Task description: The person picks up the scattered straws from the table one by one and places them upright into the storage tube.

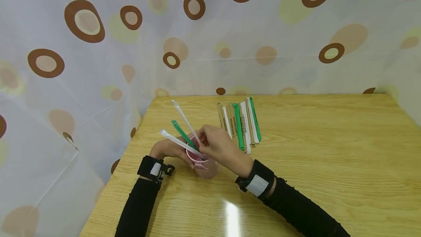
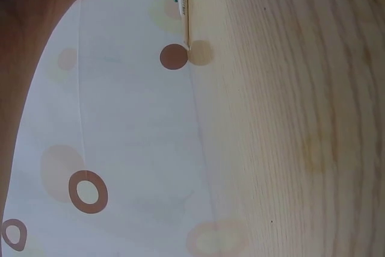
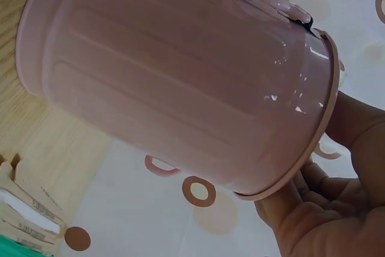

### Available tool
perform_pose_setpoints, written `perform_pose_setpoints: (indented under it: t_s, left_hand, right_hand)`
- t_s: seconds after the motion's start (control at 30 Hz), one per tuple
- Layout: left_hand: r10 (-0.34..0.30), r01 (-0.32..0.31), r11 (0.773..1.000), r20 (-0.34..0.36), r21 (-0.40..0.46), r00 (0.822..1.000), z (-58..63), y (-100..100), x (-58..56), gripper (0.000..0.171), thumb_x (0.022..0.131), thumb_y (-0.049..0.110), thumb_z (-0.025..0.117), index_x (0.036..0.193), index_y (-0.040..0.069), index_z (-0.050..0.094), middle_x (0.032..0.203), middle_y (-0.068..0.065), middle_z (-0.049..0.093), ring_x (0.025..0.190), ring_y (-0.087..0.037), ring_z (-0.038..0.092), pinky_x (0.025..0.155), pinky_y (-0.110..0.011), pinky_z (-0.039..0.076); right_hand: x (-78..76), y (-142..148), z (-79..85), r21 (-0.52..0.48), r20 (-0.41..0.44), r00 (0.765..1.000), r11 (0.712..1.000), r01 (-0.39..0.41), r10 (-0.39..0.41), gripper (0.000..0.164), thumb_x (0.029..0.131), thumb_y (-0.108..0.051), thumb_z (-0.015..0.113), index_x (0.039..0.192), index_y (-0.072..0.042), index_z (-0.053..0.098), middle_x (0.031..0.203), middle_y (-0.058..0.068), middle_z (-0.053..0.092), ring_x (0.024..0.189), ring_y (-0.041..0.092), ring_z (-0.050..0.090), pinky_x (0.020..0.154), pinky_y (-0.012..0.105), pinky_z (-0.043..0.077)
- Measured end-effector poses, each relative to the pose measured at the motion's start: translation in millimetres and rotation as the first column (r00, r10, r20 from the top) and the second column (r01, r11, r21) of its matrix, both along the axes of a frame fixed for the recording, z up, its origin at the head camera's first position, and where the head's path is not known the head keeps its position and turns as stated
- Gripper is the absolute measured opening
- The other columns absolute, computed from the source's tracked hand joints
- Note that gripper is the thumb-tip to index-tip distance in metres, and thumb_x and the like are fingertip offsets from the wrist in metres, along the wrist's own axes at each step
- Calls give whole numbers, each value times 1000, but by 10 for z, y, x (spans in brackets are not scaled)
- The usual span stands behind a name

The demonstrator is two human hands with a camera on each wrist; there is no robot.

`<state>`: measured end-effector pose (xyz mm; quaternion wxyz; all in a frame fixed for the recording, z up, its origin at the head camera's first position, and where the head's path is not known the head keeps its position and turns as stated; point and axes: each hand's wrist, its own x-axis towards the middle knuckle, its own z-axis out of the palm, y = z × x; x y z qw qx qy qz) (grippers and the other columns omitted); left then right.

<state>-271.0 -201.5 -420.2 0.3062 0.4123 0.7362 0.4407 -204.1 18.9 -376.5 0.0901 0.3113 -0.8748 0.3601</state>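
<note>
In the head view, a translucent pink cup (image 1: 207,170) stands near the table's left side. My left hand (image 1: 171,150) holds it from the left, thumb close to the rim. Over its mouth my right hand (image 1: 223,148) pinches a white wrapped straw (image 1: 184,116), which slants up to the left. A green wrapped straw (image 1: 180,131) and another white wrapped straw (image 1: 175,140) lean out of the cup. The right wrist view shows the cup (image 3: 180,76) large from the side, with my right hand (image 3: 331,209) by its rim; the straws' lower ends are hidden there.
Behind the right hand, several wrapped straws (image 1: 238,125) in brown, white and green lie side by side on the wooden table (image 1: 322,149). A patterned cloth (image 1: 210,39) hangs along the table's back and left edges.
</note>
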Motion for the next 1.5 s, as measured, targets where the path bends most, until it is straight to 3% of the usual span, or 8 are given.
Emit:
perform_pose_setpoints:
  t_s: [0.27, 0.43, 0.7, 0.9, 1.13, 1.33, 1.5]
  left_hand:
    - [-46, 49, 997, -48, 52, 998, 9, 41, -24, 81, 79, 11, 88, 145, -5, 45, 134, -19, 62, 120, -12, 59, 107, -31, 47]
    - [-29, 30, 999, -34, 36, 999, 8, 11, -6, 88, 78, 17, 89, 147, -4, 40, 137, -18, 59, 121, -11, 58, 105, -29, 48]
    - [-28, 30, 998, -48, 54, 998, -3, 46, -15, 96, 75, 25, 92, 150, 0, 36, 140, -19, 56, 129, -23, 52, 112, -34, 43]
    - [-18, 19, 998, -19, 59, 1000, -1, 49, -12, 101, 73, 28, 93, 150, -1, 35, 142, -19, 53, 132, -22, 49, 114, -34, 40]
    - [-5, 6, 998, -18, 63, 1000, -1, 14, -15, 103, 72, 27, 93, 151, -3, 34, 145, -22, 50, 133, -20, 48, 113, -32, 40]
    - [-32, 34, 995, -14, 96, 999, 0, 35, -18, 101, 73, 21, 94, 150, -3, 34, 145, -24, 50, 134, -26, 48, 113, -32, 40]
    - [-49, 50, 993, -12, 111, 999, 13, 36, 5, 100, 73, 22, 93, 150, -3, 35, 144, -24, 50, 134, -36, 46, 113, -33, 41]
  right_hand:
    - [19, -4, 27, 30, 19, 1000, 999, 23, -23, 28, 85, -2, 77, 110, 0, 62, 93, 6, 62, 80, 13, 61, 66, 20, 52]
    - [28, 19, 53, 1, 36, 998, 999, 42, -42, 29, 84, 1, 74, 110, 2, 61, 94, 7, 61, 82, 15, 63, 67, 21, 54]
    - [-39, 204, 147, -75, 16, 992, 989, 125, -124, 22, 85, 3, 70, 105, -1, 60, 93, 8, 64, 83, 19, 66, 70, 30, 58]
    - [-171, 404, 125, -87, 6, 984, 980, 180, -181, 19, 87, 3, 66, 104, -3, 59, 93, 8, 64, 82, 20, 66, 69, 32, 57]
    - [-367, 564, 21, -16, 86, 970, 974, 227, -225, 16, 91, 0, 66, 106, -2, 61, 94, 11, 67, 85, 23, 66, 71, 34, 56]
    - [-589, 748, -162, 137, 190, 939, 954, 265, -288, 16, 94, -5, 65, 109, 3, 62, 93, 11, 66, 77, 21, 61, 64, 30, 51]
    - [-822, 952, -325, 213, 231, 900, 921, 325, -370, 18, 97, -7, 63, 110, 6, 62, 90, 16, 66, 69, 22, 60, 58, 30, 48]
